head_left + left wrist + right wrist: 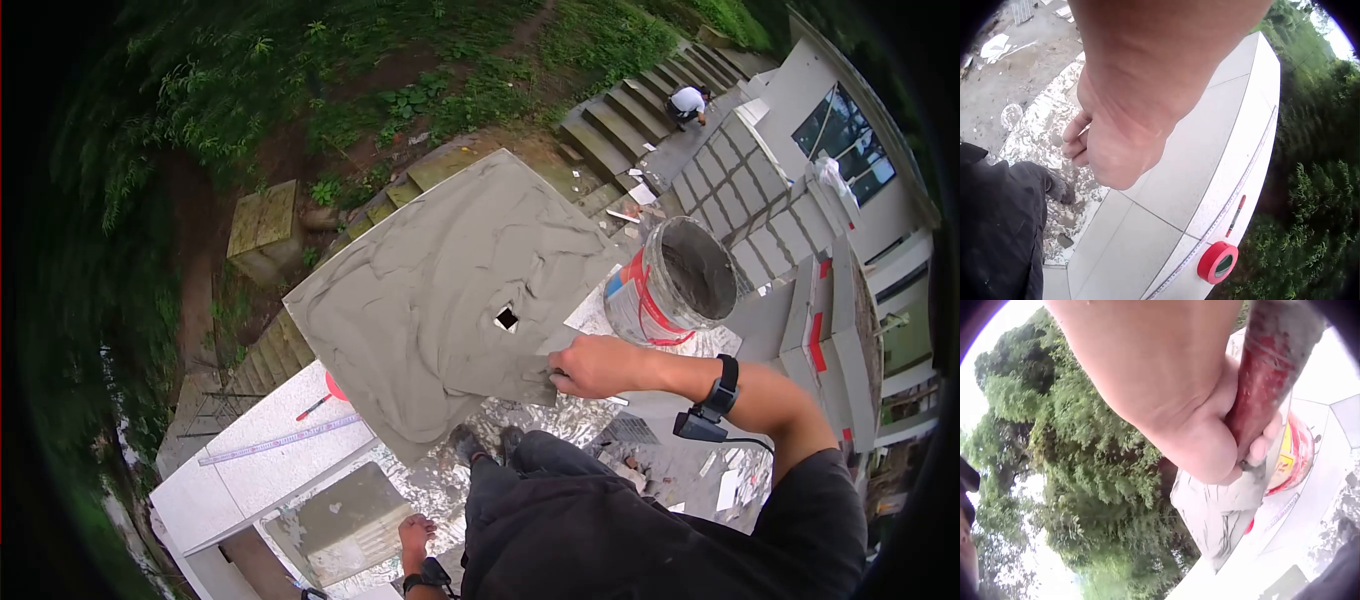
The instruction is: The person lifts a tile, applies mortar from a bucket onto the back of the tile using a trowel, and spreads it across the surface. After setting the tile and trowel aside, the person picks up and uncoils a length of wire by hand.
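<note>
My right hand (605, 367) grips the red, mortar-smeared handle (1263, 381) of a trowel, its fingers curled around it. The trowel's blade (528, 382) lies at the near right edge of a large square slab (400, 280) coated in wet grey mortar. Swirled ridges mark the coating, and a small square hole (507, 318) pierces it right of the middle. Low at my left side hangs my left hand (415, 535), its fingers loosely bent and nothing in them. It is above the white tiled ledge (1154, 219) in the left wrist view.
A bucket (628, 300) with mortar inside stands right of the slab. On the white ledge lie a long measuring strip (280, 440), a red marker (1235, 215) and a red round thing (1217, 262). Steps (630, 115) and another person (687, 103) are farther off, beside greenery.
</note>
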Available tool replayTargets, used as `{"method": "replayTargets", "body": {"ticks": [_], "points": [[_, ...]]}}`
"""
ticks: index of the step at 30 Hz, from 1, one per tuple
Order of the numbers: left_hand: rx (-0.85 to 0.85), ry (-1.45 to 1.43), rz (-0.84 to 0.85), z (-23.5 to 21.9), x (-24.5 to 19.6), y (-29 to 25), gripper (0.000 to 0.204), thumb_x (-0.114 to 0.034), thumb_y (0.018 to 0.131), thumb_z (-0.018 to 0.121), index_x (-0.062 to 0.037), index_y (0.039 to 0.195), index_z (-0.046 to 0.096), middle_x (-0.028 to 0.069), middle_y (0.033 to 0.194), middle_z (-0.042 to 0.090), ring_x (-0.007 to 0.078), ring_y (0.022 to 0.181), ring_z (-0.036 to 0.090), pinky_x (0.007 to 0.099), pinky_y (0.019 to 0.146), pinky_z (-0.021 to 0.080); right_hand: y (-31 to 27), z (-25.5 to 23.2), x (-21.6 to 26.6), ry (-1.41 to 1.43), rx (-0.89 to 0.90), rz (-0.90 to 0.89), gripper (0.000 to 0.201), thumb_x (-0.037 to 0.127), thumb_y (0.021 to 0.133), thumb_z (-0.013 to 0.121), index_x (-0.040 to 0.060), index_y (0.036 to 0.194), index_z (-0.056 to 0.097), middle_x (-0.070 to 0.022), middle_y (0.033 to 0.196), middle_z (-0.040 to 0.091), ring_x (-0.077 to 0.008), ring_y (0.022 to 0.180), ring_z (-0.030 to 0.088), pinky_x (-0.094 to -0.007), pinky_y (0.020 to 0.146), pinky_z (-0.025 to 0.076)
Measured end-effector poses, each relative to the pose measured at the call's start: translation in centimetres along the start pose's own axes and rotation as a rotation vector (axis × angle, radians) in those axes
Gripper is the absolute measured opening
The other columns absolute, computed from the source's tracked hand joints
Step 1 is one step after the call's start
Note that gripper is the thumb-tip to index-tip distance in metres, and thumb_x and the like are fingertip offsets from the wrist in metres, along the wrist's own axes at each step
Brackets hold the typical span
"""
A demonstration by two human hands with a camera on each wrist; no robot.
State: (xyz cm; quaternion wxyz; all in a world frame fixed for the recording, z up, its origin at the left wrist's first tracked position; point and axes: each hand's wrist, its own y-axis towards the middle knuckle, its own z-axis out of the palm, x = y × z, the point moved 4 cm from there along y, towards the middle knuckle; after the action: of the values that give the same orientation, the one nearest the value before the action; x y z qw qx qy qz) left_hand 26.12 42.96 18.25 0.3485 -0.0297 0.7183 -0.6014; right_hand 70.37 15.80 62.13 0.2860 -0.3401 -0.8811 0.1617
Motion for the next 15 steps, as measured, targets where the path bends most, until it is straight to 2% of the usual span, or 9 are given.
{"method": "replayTargets", "body": {"ticks": [1,4,8,10,11,12,13,14,15], "points": [[0.005,0.001,-0.002,0.2,-0.3,-0.1,0.02,-0.017,0.098,0.057,-0.0013,0.109,0.061,0.0129,0.09,0.07,0.0217,0.073,0.069,0.0359,0.065,0.057,-0.8,-0.1,0.2,-0.192,-0.09,-0.001,0.032,0.028,0.092,0.057,-0.0024,0.093,0.066,-0.0257,0.072,0.066,-0.043,0.067,0.067,-0.0518,0.067,0.055],[0.005,0.025,-0.007,1.1,-0.3,-0.1,0.019,-0.016,0.098,0.056,-0.0014,0.108,0.061,0.0132,0.089,0.07,0.0218,0.071,0.069,0.0355,0.064,0.057,-3.4,-0.3,-1.4,-0.242,-0.129,0.155,0.031,0.028,0.092,0.058,-0.0012,0.091,0.066,-0.0244,0.071,0.066,-0.0447,0.07,0.067,-0.0528,0.07,0.055],[-0.014,0.01,-0.005,1.9,0.7,-0.3,0.016,-0.015,0.097,0.055,-0.002,0.106,0.061,0.0139,0.088,0.07,0.0224,0.07,0.069,0.034,0.06,0.055,-8.3,1.0,-4.4,-0.162,-0.192,0.216,0.029,0.027,0.091,0.06,-0.0014,0.089,0.066,-0.0248,0.069,0.065,-0.045,0.07,0.066,-0.053,0.069,0.054],[-0.033,0.009,-0.011,2.1,1.1,-1.4,0.016,-0.014,0.097,0.055,-0.002,0.106,0.061,0.014,0.088,0.07,0.0226,0.071,0.069,0.0343,0.06,0.056,-9.8,4.2,-7.3,0.144,-0.432,0.254,0.029,0.027,0.092,0.062,-0.0021,0.087,0.064,-0.0255,0.069,0.064,-0.0453,0.069,0.066,-0.0532,0.067,0.052],[-0.043,0.016,-0.018,2.0,1.1,-2.0,0.015,-0.013,0.096,0.055,-0.002,0.105,0.06,0.0142,0.088,0.07,0.0228,0.071,0.069,0.0345,0.06,0.056,-9.6,5.8,-7.6,0.152,-0.433,0.236,0.029,0.027,0.092,0.062,-0.0021,0.087,0.064,-0.0255,0.069,0.064,-0.0453,0.069,0.066,-0.0532,0.067,0.052],[-0.063,0.015,-0.01,1.4,1.7,-2.2,0.015,-0.013,0.096,0.055,-0.002,0.105,0.06,0.0142,0.088,0.07,0.0228,0.071,0.069,0.0345,0.06,0.056,-9.6,7.4,-8.4,0.272,-0.517,0.312,0.029,0.026,0.092,0.063,-0.0024,0.087,0.063,-0.0258,0.068,0.063,-0.0448,0.068,0.065,-0.0522,0.065,0.051],[-0.005,0.005,-0.032,1.1,2.3,-2.4,0.015,-0.012,0.096,0.055,-0.002,0.105,0.06,0.0142,0.088,0.07,0.0231,0.071,0.069,0.0351,0.061,0.057,-9.5,8.9,-9.4,0.397,-0.599,0.389,0.028,0.025,0.092,0.064,-0.0027,0.086,0.063,-0.0262,0.068,0.062,-0.0443,0.067,0.065,-0.0511,0.064,0.051],[0.052,-0.003,-0.056,0.7,2.8,-2.8,0.015,-0.012,0.095,0.055,-0.0021,0.105,0.06,0.0142,0.088,0.07,0.0233,0.071,0.07,0.0357,0.061,0.057,-8.7,10.7,-9.8,0.415,-0.602,0.373,0.028,0.025,0.092,0.064,-0.0027,0.086,0.063,-0.0262,0.068,0.062,-0.0443,0.067,0.065,-0.0511,0.064,0.051],[-0.04,0.079,-0.034,0.7,2.1,-4.7,0.015,-0.011,0.093,0.054,-0.0018,0.104,0.06,0.0141,0.087,0.07,0.0238,0.071,0.069,0.036,0.061,0.057,-7.6,12.3,-10.2,0.486,-0.707,0.385,0.027,0.024,0.092,0.064,-0.0026,0.087,0.062,-0.0257,0.066,0.062,-0.0436,0.065,0.065,-0.05,0.063,0.051]]}}
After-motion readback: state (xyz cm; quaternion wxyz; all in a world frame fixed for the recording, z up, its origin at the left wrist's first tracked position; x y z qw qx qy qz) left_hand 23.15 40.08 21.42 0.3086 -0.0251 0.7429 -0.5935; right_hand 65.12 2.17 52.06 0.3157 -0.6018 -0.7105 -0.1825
